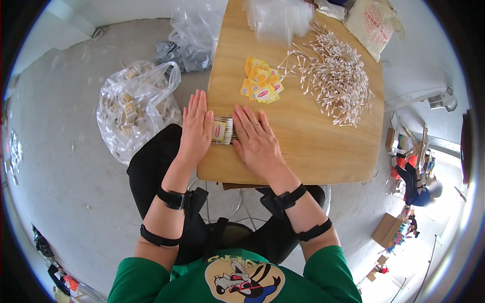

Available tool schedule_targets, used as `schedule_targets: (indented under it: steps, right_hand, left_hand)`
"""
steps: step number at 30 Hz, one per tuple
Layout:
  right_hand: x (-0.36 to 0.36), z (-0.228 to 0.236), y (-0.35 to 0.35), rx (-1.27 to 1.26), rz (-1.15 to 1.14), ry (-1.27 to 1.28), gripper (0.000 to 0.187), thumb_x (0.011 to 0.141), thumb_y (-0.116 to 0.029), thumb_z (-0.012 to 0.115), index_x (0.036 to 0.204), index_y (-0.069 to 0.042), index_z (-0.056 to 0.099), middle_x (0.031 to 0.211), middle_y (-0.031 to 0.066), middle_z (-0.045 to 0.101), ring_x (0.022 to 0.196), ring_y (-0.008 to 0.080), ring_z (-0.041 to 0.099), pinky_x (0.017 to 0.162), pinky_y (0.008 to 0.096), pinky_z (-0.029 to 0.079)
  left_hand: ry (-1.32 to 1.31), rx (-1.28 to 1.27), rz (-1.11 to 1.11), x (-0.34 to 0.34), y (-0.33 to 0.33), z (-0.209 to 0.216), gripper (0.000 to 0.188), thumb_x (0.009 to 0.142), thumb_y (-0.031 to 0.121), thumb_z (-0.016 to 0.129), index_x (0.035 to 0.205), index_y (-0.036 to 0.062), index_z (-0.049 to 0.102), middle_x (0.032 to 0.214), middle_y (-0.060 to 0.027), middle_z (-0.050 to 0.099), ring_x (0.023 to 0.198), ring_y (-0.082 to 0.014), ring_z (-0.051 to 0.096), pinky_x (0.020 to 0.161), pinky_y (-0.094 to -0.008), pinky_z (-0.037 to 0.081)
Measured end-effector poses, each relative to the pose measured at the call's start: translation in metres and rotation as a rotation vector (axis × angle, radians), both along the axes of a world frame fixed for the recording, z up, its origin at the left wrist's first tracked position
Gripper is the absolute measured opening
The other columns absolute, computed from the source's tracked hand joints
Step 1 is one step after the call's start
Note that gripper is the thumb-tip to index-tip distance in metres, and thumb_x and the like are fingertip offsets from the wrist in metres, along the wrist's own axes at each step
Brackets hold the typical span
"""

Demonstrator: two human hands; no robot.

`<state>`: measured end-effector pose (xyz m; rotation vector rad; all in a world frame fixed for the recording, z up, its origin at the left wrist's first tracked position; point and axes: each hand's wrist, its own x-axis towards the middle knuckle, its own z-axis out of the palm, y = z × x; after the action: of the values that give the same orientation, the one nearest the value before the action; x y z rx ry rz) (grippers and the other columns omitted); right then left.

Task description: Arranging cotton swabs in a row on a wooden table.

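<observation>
A small pack of cotton swabs [220, 131] with a yellow label lies at the table's left edge, in clear plastic as far as I can see. My left hand [195, 130] presses flat along its left side, fingers stretched out. From the other side my right hand [256, 139] rests with straight fingers over the swab ends, partly covering them. Beyond the hands is a loose stack of yellow printed cards [262, 87]. A large heap of loose cotton swabs [337, 76] spreads over the table's far right part.
Clear plastic sleeves [279, 21] and a cream cloth bag [371, 24] lie along the far end of the wooden table [318, 156]. A clear bag of small packs [136, 111] stands on the floor at left. Another person [421, 193] is at the far right.
</observation>
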<state>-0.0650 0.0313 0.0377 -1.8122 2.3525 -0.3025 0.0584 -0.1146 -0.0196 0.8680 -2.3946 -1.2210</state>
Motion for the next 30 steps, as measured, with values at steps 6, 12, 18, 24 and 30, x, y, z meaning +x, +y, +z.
schedule_targets:
  steps: [6,12,18,24,30]
  right_hand:
    - [0.001,0.001,0.004,-0.123,-0.133,-0.206,0.057,0.096,-0.015,0.052,0.148,0.002,0.035,0.153,0.0180,0.037,0.143,0.0306,0.034,0.119,0.0449,0.025]
    - [0.012,-0.005,-0.002,-0.601,-0.378,-0.760,0.049,0.106,-0.016,0.035,0.148,0.006,0.030,0.152,0.0227,0.037,0.143,0.0338,0.034,0.117,0.0396,0.026]
    - [0.028,0.004,-0.018,-0.612,-0.486,-0.920,0.049,0.107,-0.021,0.032,0.147,0.007,0.031,0.151,0.0210,0.038,0.142,0.0309,0.035,0.117,0.0394,0.026]
    - [0.035,-0.003,-0.026,-0.670,-0.479,-1.000,0.051,0.108,-0.026,0.031,0.147,0.007,0.033,0.150,0.0207,0.039,0.140,0.0307,0.037,0.117,0.0393,0.026]
    - [0.042,-0.016,-0.032,-0.721,-0.493,-1.209,0.057,0.107,-0.036,0.032,0.148,0.003,0.031,0.151,0.0171,0.036,0.143,0.0281,0.031,0.119,0.0393,0.021]
  left_hand:
    - [0.118,0.129,0.070,0.006,0.000,0.016,0.056,0.108,0.036,0.030,0.153,0.0014,0.027,0.159,-0.0167,0.028,0.149,-0.0315,0.023,0.120,-0.0447,0.015]
    - [0.551,0.739,0.131,0.002,0.002,0.035,0.067,0.107,0.047,0.027,0.152,-0.0031,0.027,0.159,-0.0141,0.028,0.148,-0.0231,0.023,0.120,-0.0352,0.017]
    - [0.694,0.939,0.128,0.000,0.003,0.039,0.067,0.106,0.049,0.020,0.150,-0.0007,0.030,0.158,-0.0130,0.030,0.147,-0.0236,0.025,0.121,-0.0367,0.018]
    - [0.718,0.902,0.109,0.000,0.006,0.034,0.070,0.105,0.051,0.017,0.150,-0.0016,0.031,0.157,-0.0141,0.032,0.147,-0.0245,0.027,0.121,-0.0367,0.018]
    - [0.737,0.904,0.114,0.000,0.007,0.031,0.072,0.105,0.053,0.018,0.149,-0.0020,0.031,0.156,-0.0144,0.032,0.146,-0.0251,0.027,0.121,-0.0372,0.018]
